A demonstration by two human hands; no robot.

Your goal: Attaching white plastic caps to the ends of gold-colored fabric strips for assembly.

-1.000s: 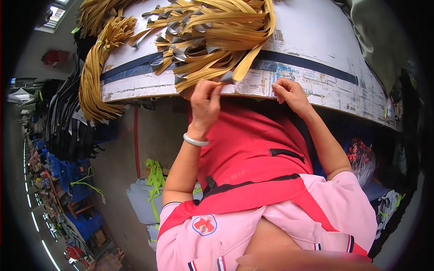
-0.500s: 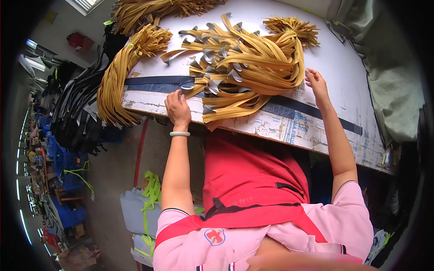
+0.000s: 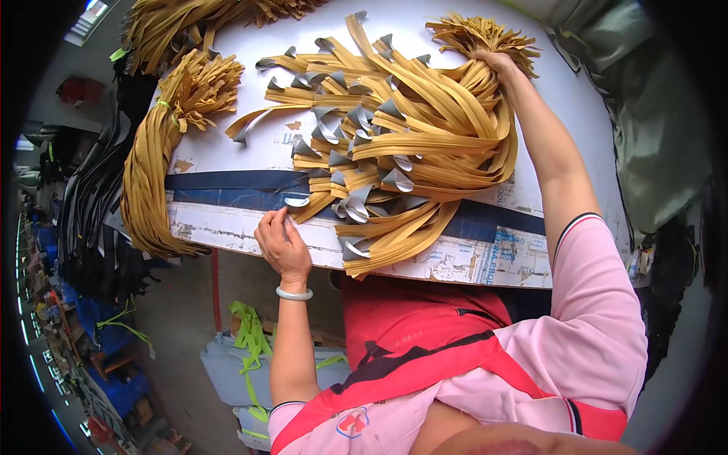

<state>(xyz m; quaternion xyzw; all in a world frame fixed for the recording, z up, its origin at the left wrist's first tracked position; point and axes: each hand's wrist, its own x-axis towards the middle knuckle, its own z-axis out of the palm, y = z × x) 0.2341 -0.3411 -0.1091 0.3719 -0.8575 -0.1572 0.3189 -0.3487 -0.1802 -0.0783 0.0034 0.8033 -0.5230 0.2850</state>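
Observation:
A large bundle of ochre zipper-like strips (image 3: 447, 144) lies fanned across the table, with grey tabs (image 3: 356, 205) curling up at the left ends. My right hand (image 3: 497, 64) reaches to the far side and is closed round the gathered neck of the bundle, just below its frayed tuft (image 3: 485, 36). At the near left edge of the bundle, my left hand (image 3: 284, 246) has its fingers drawn together against the tabbed end of one strip (image 3: 309, 210). The palm side of both hands is hidden.
Another tied ochre bundle (image 3: 148, 174) hangs over the table's left edge, with more strips (image 3: 182, 34) behind it. Black strips (image 3: 95, 205) hang beyond. A dark blue band (image 3: 227, 182) runs along the white tabletop (image 3: 561, 152). Grey-blue pieces with green ties (image 3: 235, 368) lie below.
My right hand has moved from open air beside the bundle to its tied neck and closed on it. My left hand stays at the strip end. The view has shifted.

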